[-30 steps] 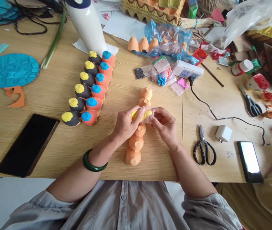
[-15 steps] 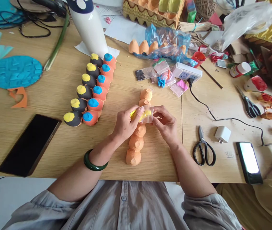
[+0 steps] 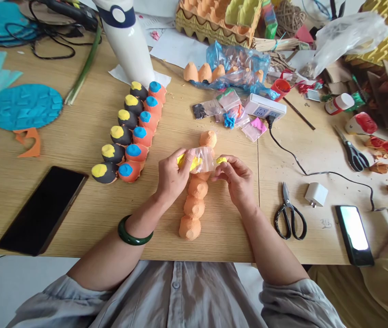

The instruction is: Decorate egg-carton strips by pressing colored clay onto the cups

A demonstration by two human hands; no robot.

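My left hand (image 3: 171, 175) pinches a small clear plastic bag (image 3: 203, 159) that holds yellow clay (image 3: 185, 161). My right hand (image 3: 235, 178) pinches a small piece of yellow clay (image 3: 221, 160) just right of the bag's mouth. Both hands hover over an orange strip of egg-carton cups (image 3: 194, 200) lying lengthwise on the wooden table (image 3: 78, 136). To the left lies a double row of painted cups (image 3: 129, 132), black with yellow tops and orange with blue tops.
A black phone (image 3: 42, 209) lies at the near left. At the right are black scissors (image 3: 289, 214), a white charger (image 3: 316, 194) and a lit phone (image 3: 354, 233). Behind stand a white bottle (image 3: 127, 43), a power strip (image 3: 265, 107), clay bags and craft clutter.
My right hand has pulled a bit of yellow clay out of the bag and drawn slightly right. My left hand has shifted left with the bag. The view has tilted a little.
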